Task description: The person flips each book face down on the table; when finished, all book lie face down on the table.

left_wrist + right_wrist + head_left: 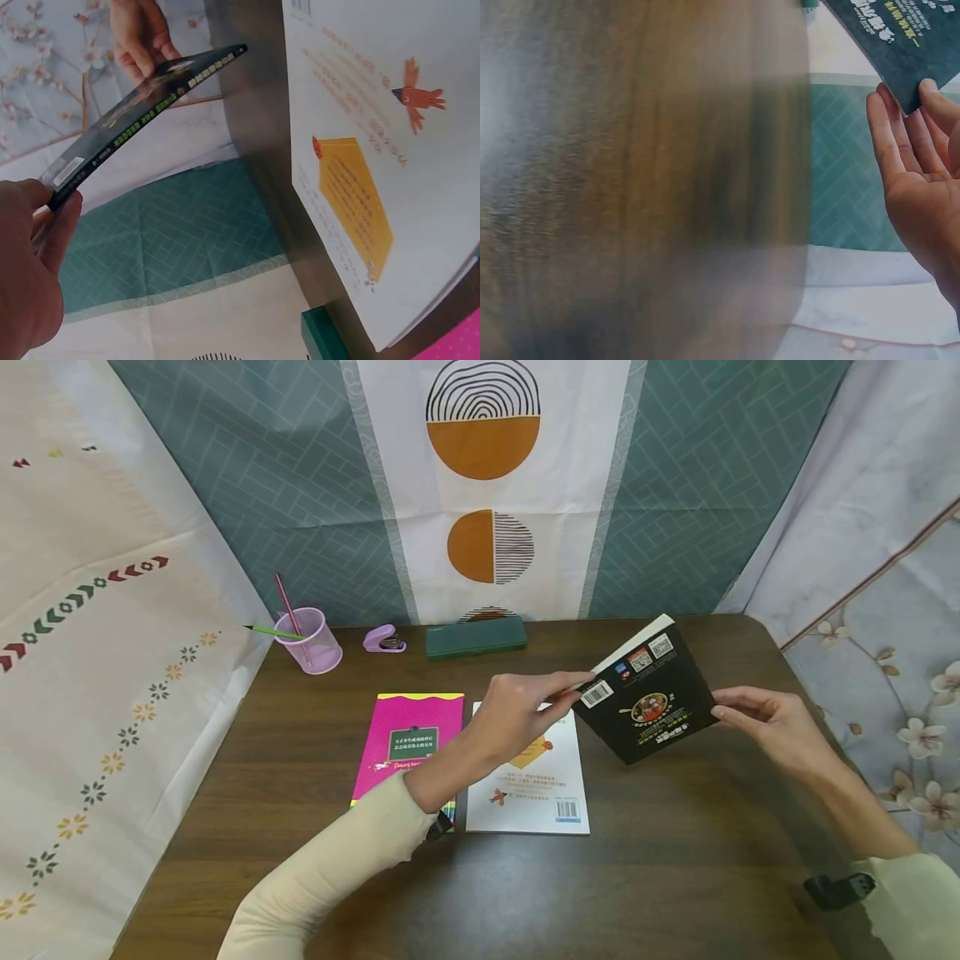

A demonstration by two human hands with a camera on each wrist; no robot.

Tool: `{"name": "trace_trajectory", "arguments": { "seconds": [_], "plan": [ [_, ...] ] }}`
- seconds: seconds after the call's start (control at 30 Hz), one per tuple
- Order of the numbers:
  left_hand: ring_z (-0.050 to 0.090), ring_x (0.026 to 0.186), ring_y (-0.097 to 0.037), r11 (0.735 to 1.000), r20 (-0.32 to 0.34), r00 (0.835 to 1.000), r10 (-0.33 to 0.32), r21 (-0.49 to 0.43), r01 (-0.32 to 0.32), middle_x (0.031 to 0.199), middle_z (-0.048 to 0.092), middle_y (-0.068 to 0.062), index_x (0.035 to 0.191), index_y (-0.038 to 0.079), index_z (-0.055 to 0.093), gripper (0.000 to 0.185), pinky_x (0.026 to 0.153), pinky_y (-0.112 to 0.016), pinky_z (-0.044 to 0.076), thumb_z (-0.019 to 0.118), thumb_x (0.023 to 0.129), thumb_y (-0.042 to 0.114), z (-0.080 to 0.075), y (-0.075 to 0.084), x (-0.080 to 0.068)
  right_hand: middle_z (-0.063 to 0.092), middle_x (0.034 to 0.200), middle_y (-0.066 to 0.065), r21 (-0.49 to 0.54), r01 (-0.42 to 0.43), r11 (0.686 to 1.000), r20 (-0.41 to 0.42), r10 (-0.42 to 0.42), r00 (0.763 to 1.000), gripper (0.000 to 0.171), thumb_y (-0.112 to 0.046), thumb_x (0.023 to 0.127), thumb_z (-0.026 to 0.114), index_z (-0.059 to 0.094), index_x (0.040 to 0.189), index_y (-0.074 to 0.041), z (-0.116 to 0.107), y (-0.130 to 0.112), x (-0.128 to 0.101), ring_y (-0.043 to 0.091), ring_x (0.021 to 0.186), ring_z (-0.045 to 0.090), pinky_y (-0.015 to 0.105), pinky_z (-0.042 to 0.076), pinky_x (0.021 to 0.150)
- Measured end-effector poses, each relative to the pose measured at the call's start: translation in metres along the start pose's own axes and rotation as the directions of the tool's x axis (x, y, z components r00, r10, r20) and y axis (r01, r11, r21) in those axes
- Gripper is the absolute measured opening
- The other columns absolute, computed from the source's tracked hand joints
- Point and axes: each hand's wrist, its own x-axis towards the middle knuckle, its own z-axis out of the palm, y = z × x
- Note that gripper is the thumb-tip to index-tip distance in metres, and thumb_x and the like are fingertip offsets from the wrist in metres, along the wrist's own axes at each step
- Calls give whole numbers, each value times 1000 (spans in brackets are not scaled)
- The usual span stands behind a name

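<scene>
My left hand [517, 710] and right hand [765, 722] pinch opposite corners of the black book [648, 693], tilted, its long axis running toward the far right.

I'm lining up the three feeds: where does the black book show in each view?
Head: black book right of centre, tilted above the table, held between left hand and right hand.
Left wrist: upper left, seen edge-on, slightly bowed.
Right wrist: only its corner, top right, at the fingertips.
Shared landmark: teal patterned backdrop, in all three.
</scene>
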Motion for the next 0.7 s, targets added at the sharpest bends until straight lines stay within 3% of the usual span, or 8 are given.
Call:
{"name": "trace_trajectory", "arguments": {
  "seconds": [0.37,0.7],
  "plan": [
    [79,96,-17,990,-42,989,-143,-11,143,114,80,-5,126,7,77,34,81,-16,58,84,93,8,7,-11,-24,78,102,-16,88,-7,996,-9,8,1000,26,-6,101,74,71,125,4,-3,-19,8,5,85,77,16,59,75],
    [80,92,-17,947,3,949,-316,-66,316,110,81,-6,118,7,73,29,81,-20,60,85,92,10,22,-13,-51,79,95,-16,44,-1,999,-37,3,999,30,-12,100,77,73,122,8,-3,-34,22,2,84,77,18,60,73]
  ]
}}
